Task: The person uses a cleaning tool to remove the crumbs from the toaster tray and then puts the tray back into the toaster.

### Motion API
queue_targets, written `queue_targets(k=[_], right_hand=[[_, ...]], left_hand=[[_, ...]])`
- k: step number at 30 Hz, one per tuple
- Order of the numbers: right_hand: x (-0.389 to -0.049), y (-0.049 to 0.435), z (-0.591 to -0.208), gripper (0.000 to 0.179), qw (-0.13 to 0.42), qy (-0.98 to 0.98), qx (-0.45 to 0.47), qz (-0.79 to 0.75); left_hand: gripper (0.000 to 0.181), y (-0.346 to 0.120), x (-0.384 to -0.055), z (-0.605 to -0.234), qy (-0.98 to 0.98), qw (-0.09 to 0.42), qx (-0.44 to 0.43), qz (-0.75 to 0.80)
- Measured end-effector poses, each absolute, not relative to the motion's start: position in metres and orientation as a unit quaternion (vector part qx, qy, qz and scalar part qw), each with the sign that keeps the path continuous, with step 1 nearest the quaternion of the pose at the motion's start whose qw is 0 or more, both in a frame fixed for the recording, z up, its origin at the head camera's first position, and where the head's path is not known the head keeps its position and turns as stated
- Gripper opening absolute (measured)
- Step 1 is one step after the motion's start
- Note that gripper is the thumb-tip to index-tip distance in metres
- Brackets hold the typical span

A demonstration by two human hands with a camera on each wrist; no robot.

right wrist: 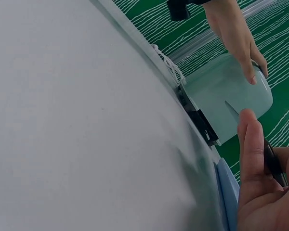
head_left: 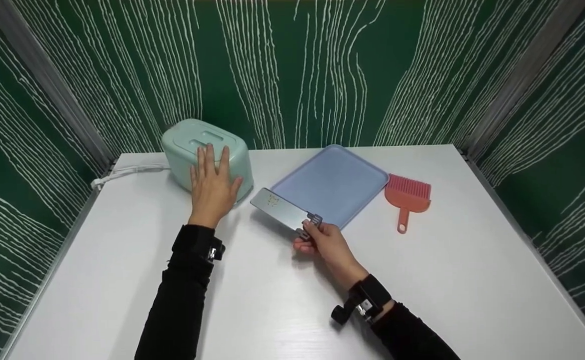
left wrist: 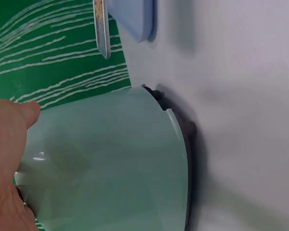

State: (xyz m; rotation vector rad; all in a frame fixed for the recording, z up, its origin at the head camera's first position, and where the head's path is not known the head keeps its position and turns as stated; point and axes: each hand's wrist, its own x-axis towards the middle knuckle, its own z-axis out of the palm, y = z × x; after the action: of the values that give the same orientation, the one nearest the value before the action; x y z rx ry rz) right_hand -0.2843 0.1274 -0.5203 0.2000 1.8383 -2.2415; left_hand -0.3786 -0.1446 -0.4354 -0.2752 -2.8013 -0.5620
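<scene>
My left hand [head_left: 211,190] rests on the top edge and near side of a mint-green toaster [head_left: 180,162], its fingers spread and straight. The toaster stands upright at the back left and fills much of the left wrist view. In my right hand [head_left: 333,245], thumb and fingers pinch the dark end of a flat metal crumb tray [head_left: 280,206]. Small yellowish crumbs [head_left: 273,200] lie towards its far end. The crumb tray is held above the table, apart from the toaster, and overlaps the near corner of a blue tray [head_left: 332,185].
Right of the blue tray lies a small brush [head_left: 408,195] with red bristles and an orange handle. A white cord with a plug [head_left: 122,172] runs left from the toaster. Green patterned walls border the white table [head_left: 272,310].
</scene>
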Motion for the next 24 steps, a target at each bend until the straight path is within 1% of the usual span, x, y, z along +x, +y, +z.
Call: queue_targets(k=[7, 16, 22, 24], right_hand=[[-0.282, 0.129, -0.517, 0.031, 0.107, 0.627, 0.076, -0.768], [-0.281, 0.129, -0.516, 0.032, 0.084, 0.630, 0.073, -0.769], [-0.283, 0.130, -0.511, 0.032, 0.068, 0.618, 0.079, -0.779], [-0.284, 0.131, -0.508, 0.033, 0.056, 0.616, 0.073, -0.782]], left_hand=[[0.075, -0.139, -0.369, -0.441, -0.956, 0.167, -0.116, -0.213], [0.059, -0.126, -0.349, -0.445, -0.938, 0.199, -0.141, -0.248], [0.049, -0.113, -0.332, -0.444, -0.930, 0.234, -0.131, -0.250], [0.045, -0.108, -0.327, -0.445, -0.928, 0.236, -0.120, -0.264]])
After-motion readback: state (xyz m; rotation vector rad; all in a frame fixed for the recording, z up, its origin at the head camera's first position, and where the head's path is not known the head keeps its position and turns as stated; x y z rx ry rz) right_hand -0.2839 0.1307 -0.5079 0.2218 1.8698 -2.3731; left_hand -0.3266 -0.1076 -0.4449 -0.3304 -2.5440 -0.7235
